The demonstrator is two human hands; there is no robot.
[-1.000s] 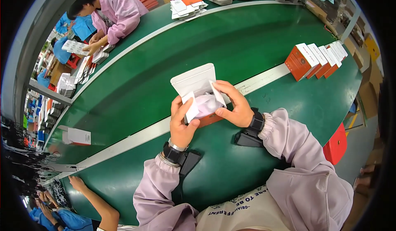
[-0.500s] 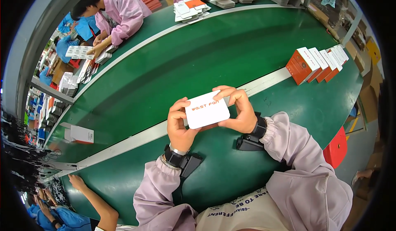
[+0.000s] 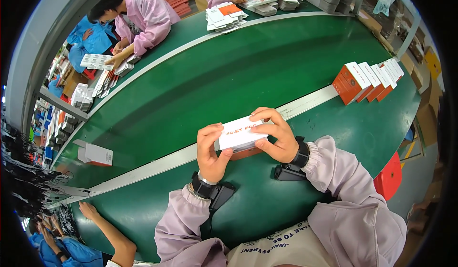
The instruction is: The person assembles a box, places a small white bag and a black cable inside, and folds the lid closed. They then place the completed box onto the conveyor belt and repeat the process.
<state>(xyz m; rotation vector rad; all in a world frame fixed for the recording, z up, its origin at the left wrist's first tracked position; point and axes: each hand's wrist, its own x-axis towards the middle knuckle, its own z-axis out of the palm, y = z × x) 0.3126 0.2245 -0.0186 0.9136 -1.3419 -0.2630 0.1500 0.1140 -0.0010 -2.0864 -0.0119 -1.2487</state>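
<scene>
Both my hands hold a small white and orange box (image 3: 242, 134) above the green conveyor belt (image 3: 229, 71). My left hand (image 3: 210, 152) grips its left end, thumb on the near side. My right hand (image 3: 275, 134) wraps its right end, fingers over the top edge. The box lid is closed and its white face with orange print faces up. An orange underside shows beneath the box.
A row of upright orange and white boxes (image 3: 367, 78) stands at the right on the belt. A single white box (image 3: 94, 153) lies at the left. People in pink coats (image 3: 143, 16) work with stacks of flat cartons (image 3: 224, 16) across the belt. Another person's arm (image 3: 105, 233) reaches in at lower left.
A second ago the box lid stood open with a wrapped item inside. The lid has since been closed, and my hands have lowered the box slightly and turned it flat.
</scene>
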